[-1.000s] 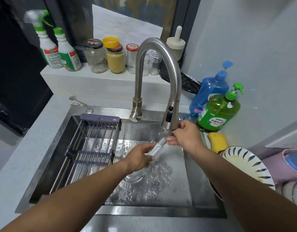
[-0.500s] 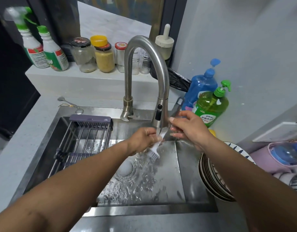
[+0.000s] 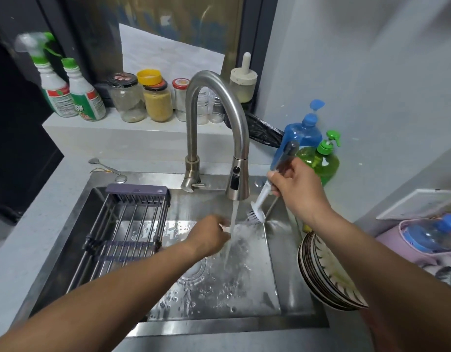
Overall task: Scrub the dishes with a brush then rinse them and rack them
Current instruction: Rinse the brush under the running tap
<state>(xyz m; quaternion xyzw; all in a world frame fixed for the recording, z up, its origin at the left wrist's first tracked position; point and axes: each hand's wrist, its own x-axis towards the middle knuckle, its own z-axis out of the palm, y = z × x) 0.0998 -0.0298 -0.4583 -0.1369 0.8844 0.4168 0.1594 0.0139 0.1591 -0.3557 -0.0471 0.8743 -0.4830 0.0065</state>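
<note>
My right hand (image 3: 296,189) grips the handle of a white dish brush (image 3: 260,203), bristles down, just right of the running faucet (image 3: 236,182). My left hand (image 3: 210,236) is under the water stream over the steel sink (image 3: 290,275), fingers curled; whether it holds anything I cannot tell. A stack of patterned plates (image 3: 326,270) leans on edge against the sink's right wall. A metal drying rack (image 3: 122,227) spans the sink's left half.
Green (image 3: 320,161) and blue (image 3: 304,134) soap bottles stand behind the sink at right. Jars (image 3: 157,100) and spray bottles (image 3: 69,92) line the rear ledge. A pink container (image 3: 427,240) sits on the right counter. Two small spoons (image 3: 107,168) lie by the sink's back left corner.
The brush has passed from my left hand to my right, which lifted it to the right of the faucet. My left hand dropped lower under the stream.
</note>
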